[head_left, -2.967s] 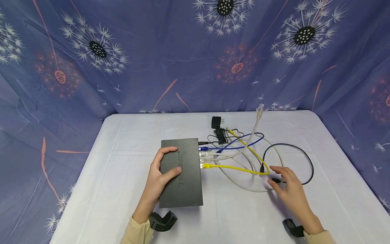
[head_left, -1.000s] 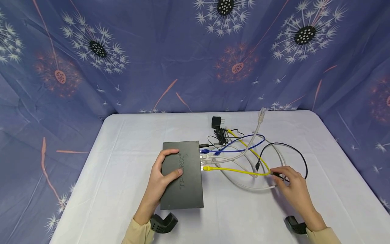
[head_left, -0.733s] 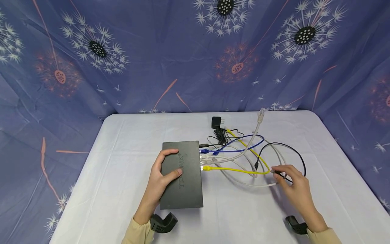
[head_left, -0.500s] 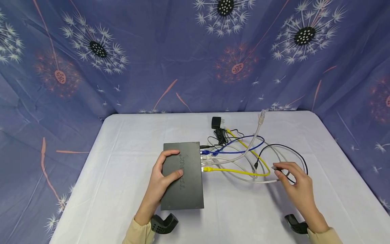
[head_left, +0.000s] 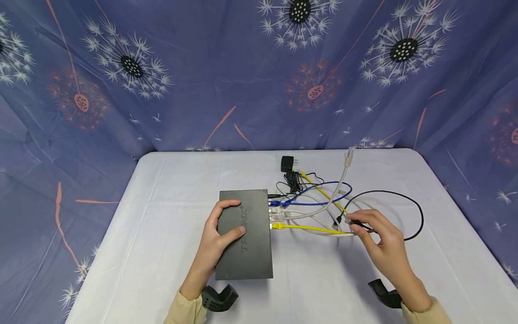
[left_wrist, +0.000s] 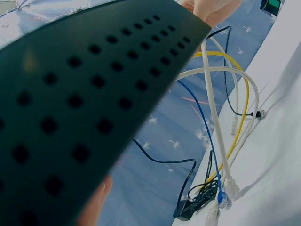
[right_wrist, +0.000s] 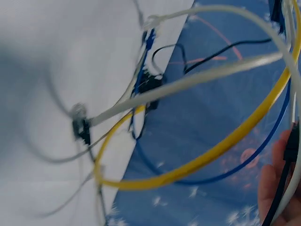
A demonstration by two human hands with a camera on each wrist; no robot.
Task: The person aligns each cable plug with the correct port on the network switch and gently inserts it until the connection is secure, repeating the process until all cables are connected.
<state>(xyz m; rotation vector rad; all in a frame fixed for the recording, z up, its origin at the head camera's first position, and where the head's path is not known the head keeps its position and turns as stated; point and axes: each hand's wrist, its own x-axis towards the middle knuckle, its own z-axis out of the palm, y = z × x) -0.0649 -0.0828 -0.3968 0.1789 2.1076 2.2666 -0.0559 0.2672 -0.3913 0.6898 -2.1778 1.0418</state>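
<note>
My left hand (head_left: 212,236) grips a dark grey TP-Link network switch (head_left: 252,258) by its left side, thumb on top. Its perforated casing (left_wrist: 84,108) fills much of the left wrist view. Yellow (head_left: 307,229), blue (head_left: 311,204) and whitish network cables are plugged into its right side, beside a thin black power lead. My right hand (head_left: 382,240) pinches one plug (head_left: 356,222) of a black network cable (head_left: 421,220), pointing left, to the right of the switch. That cable's other plug (head_left: 337,221) lies among the cables. In the right wrist view the held black connector (right_wrist: 292,143) is at the right edge.
A black power adapter (head_left: 287,164) with its bundled cord lies behind the cables. One whitish cable's loose plug (head_left: 349,157) sticks up toward the back of the white table (head_left: 170,202). Both wrists wear black mounts (head_left: 220,298). A dandelion-patterned blue curtain (head_left: 226,81) surrounds the table.
My right hand has taken hold of the black cable's plug, lifted it and brought it left toward the switch. My left hand and the switch have shifted slightly right and nearer.
</note>
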